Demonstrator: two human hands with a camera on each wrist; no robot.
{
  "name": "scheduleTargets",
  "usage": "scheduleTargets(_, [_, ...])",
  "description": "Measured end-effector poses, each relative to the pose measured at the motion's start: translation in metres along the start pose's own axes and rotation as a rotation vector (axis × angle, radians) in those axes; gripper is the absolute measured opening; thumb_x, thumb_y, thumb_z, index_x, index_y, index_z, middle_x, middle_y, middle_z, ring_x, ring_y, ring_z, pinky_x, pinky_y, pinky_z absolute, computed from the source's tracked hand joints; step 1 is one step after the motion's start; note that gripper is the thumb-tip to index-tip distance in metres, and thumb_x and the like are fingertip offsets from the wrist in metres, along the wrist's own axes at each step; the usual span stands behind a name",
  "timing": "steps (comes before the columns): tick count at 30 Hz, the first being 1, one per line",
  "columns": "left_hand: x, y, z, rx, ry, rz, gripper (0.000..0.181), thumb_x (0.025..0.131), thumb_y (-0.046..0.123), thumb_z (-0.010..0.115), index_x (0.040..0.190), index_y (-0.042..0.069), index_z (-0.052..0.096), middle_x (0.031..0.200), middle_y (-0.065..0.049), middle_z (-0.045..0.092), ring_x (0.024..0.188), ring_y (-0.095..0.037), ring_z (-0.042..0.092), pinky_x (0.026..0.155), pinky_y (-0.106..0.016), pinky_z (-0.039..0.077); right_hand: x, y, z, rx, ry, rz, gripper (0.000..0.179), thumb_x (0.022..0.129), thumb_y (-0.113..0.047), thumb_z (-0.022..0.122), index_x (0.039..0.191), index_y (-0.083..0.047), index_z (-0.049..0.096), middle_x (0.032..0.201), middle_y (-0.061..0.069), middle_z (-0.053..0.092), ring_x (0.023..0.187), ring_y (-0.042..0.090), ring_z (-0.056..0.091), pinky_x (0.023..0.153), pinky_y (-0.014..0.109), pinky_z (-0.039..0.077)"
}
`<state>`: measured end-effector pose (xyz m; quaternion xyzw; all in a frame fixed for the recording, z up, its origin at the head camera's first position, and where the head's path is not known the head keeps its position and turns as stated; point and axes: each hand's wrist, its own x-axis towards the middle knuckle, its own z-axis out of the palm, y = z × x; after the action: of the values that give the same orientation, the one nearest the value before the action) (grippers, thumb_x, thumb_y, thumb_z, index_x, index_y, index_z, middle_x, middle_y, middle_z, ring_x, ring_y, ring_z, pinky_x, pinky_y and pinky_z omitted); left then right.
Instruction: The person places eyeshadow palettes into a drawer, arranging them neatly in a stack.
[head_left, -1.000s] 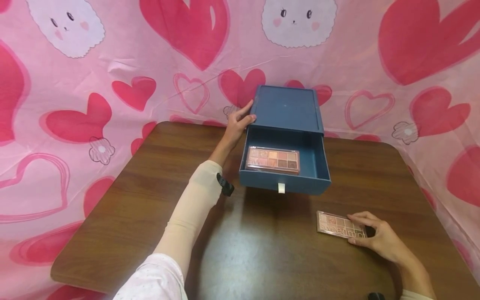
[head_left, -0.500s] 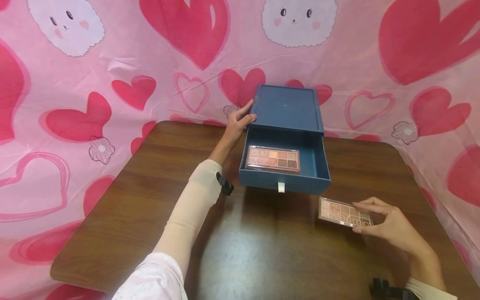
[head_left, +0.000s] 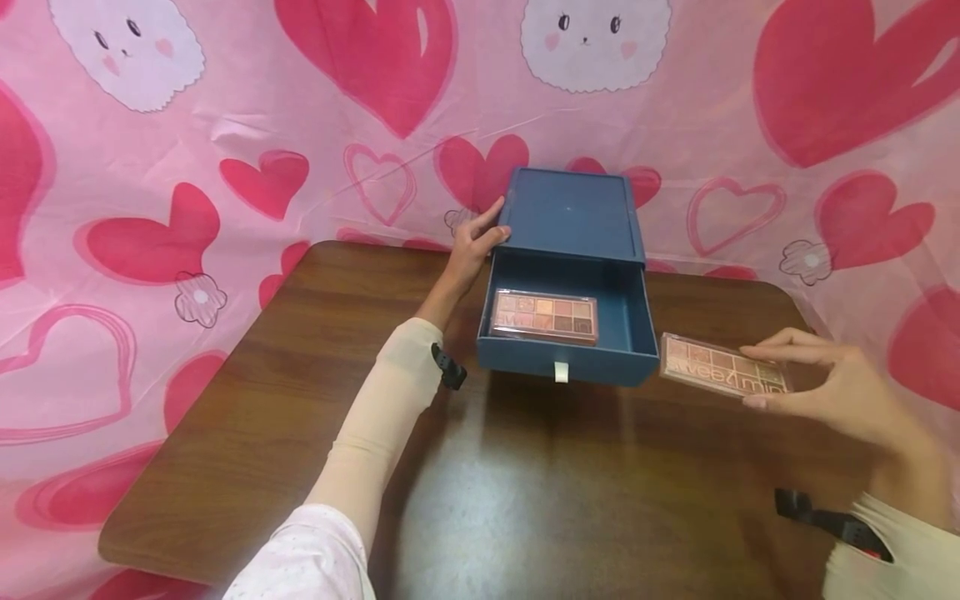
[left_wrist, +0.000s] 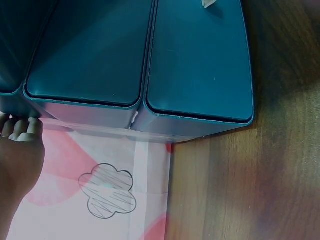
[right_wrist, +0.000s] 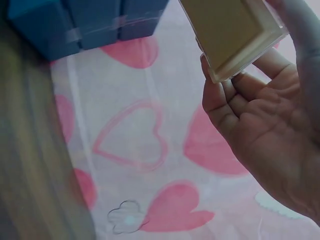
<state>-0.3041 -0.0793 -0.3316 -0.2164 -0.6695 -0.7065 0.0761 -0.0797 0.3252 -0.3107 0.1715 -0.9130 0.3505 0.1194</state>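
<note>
My right hand [head_left: 847, 387] pinches one end of a clear-lidded eyeshadow palette [head_left: 723, 365], thumb on the near edge and fingers on the far edge. It is raised beside the right front corner of the pulled-out top drawer [head_left: 566, 357]. In the right wrist view the pale back of the palette [right_wrist: 230, 30] shows. A second eyeshadow palette [head_left: 546, 317] lies at the left inside the drawer. My left hand [head_left: 472, 246] rests against the left side of the blue drawer unit [head_left: 573, 215], fingers spread at its upper edge; in the left wrist view its fingertips touch the unit's side.
Lower drawers [left_wrist: 200, 60] of the unit are closed beneath the top one. A white pull tab [head_left: 561, 372] hangs on the drawer's front. The wooden table [head_left: 300, 400] ends at a pink heart-patterned cloth [head_left: 315, 75] behind.
My right hand has lifted the palette off the table and carried it away from me and to the right, up to the drawer's corner. The left hand stays on the drawer unit.
</note>
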Motion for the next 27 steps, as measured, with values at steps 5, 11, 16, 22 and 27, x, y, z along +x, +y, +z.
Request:
scheduleTargets(5, [-0.001, 0.001, 0.000, -0.011, -0.002, 0.006, 0.058, 0.086, 0.012, 0.057, 0.143, 0.003, 0.047, 0.137, -0.026, 0.056, 0.093, 0.002, 0.057, 0.088, -0.013, 0.047, 0.015, -0.008, -0.010, 0.084, 0.022, -0.053, 0.061, 0.051, 0.013, 0.086, 0.110, 0.003, 0.072, 0.097, -0.010, 0.067, 0.093, -0.001, 0.051, 0.083, 0.009, 0.035])
scheduleTargets(11, [0.000, 0.002, 0.000, -0.020, 0.008, 0.004, 0.057, 0.086, 0.012, 0.057, 0.142, 0.004, 0.048, 0.122, -0.034, 0.061, 0.089, 0.002, 0.060, 0.087, -0.014, 0.049, 0.030, -0.019, -0.016, 0.096, 0.014, -0.060, 0.062, 0.052, 0.014, 0.085, 0.111, 0.004, 0.070, 0.099, -0.011, 0.066, 0.098, -0.002, 0.051, 0.087, 0.009, 0.033])
scheduleTargets(16, [0.000, 0.002, 0.001, -0.008, 0.014, 0.010, 0.057, 0.086, 0.012, 0.057, 0.142, 0.004, 0.048, 0.120, -0.033, 0.062, 0.088, 0.003, 0.061, 0.087, -0.014, 0.049, 0.043, -0.030, -0.013, 0.040, 0.033, -0.026, 0.061, 0.054, 0.004, 0.089, 0.112, -0.004, 0.073, 0.100, -0.014, 0.066, 0.096, -0.003, 0.051, 0.079, 0.008, 0.035])
scheduleTargets(22, [0.000, 0.001, 0.001, -0.015, 0.002, -0.004, 0.057, 0.086, 0.010, 0.056, 0.142, 0.004, 0.047, 0.123, -0.034, 0.061, 0.088, 0.002, 0.061, 0.086, -0.014, 0.049, 0.059, -0.046, -0.003, -0.008, -0.033, 0.041, 0.060, 0.063, -0.010, 0.089, 0.120, -0.016, 0.071, 0.109, -0.013, 0.061, 0.100, 0.001, 0.048, 0.076, 0.008, 0.039])
scheduleTargets(27, [0.000, 0.003, 0.002, 0.015, 0.020, 0.004, 0.057, 0.086, 0.012, 0.056, 0.142, 0.005, 0.048, 0.112, -0.030, 0.067, 0.084, 0.002, 0.061, 0.078, -0.014, 0.049, 0.076, -0.060, 0.011, 0.004, -0.082, 0.027, 0.058, 0.066, -0.016, 0.089, 0.121, -0.020, 0.071, 0.109, -0.010, 0.060, 0.099, 0.006, 0.048, 0.073, 0.012, 0.043])
